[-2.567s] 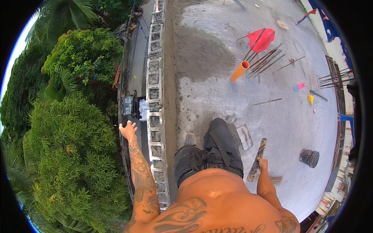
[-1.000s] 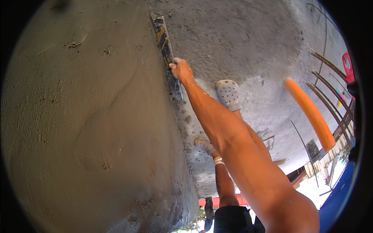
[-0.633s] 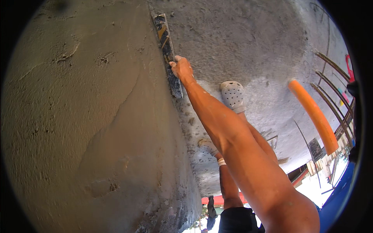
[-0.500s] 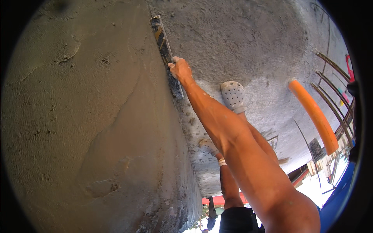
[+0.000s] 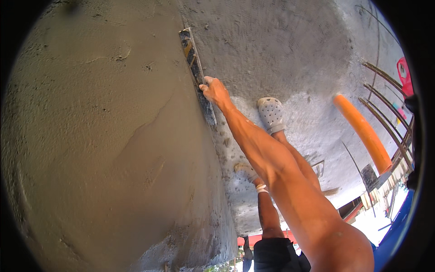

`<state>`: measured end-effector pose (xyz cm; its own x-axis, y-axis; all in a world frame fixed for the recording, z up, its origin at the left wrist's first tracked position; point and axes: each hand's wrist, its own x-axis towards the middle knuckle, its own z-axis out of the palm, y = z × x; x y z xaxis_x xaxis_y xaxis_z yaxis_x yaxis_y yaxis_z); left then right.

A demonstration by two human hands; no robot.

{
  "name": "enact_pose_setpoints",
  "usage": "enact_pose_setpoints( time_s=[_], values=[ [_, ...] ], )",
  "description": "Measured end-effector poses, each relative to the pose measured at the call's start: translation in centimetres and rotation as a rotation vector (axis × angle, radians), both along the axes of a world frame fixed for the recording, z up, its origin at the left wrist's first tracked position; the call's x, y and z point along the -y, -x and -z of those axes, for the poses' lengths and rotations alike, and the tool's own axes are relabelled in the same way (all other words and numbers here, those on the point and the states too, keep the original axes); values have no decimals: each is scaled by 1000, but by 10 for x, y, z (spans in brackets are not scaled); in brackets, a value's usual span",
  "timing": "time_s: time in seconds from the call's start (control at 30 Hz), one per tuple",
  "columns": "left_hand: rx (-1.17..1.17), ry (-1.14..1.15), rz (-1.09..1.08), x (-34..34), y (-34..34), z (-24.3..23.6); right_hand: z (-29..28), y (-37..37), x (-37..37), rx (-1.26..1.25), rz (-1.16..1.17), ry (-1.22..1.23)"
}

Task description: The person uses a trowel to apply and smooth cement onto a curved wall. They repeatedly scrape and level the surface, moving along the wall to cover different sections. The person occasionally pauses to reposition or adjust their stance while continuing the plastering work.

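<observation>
- The right hand (image 5: 216, 92) is near the middle of the view, its forearm reaching in from the lower right.
- Its fingers are wrapped around the lower half of a long, flat bar (image 5: 192, 56), gripping it; the bar is dark with tan-yellow marks.
- The bar lies lengthwise along the line where a grey-brown plastered wall (image 5: 90, 136) borders the floor (image 5: 290, 54), tilted slightly, its top end leaning left. Whether its whole edge touches the plaster is hard to tell.
- The left hand is out of view, so I cannot tell how its fingers stand.
- The wall fills the left side, partly smooth, partly rough and pitted, with small ridges near the top.
- To the right of the bar, the floor is dark and rough at the top, paler lower down.
- A pale, perforated clog (image 5: 271, 112) rests on the floor beside the forearm; a second clog (image 5: 245, 172) is lower, nearer the wall, below a white ankle band (image 5: 261, 187).
- Black shorts (image 5: 274, 255) show at the bottom edge.
- An orange pipe (image 5: 362, 131) is well apart at the right, near dark metal rods (image 5: 387, 109) and a pinkish-red sheet (image 5: 404, 75).
</observation>
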<state>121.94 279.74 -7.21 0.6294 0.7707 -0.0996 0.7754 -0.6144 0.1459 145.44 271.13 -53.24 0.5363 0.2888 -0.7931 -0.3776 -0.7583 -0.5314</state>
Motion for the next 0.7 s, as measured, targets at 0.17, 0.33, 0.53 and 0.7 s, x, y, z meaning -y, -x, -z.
enact_pose_setpoints(
  time_s=[0.17, 0.33, 0.53, 0.7],
  values=[
    [-4, -19, 5, 1, 17, -13, -32, -5, 3, -71, -45, -33],
    [-28, -25, 2, 11, 7, -13, -55, 2, 6, -62, -21, -47],
    [190, 97, -115, 20, -27, -6, -83, 17, 10, 60, -6, -37],
    [187, 64, -89, 20, -37, -9, -113, 16, 19, -20, -42, -115]
  ],
)
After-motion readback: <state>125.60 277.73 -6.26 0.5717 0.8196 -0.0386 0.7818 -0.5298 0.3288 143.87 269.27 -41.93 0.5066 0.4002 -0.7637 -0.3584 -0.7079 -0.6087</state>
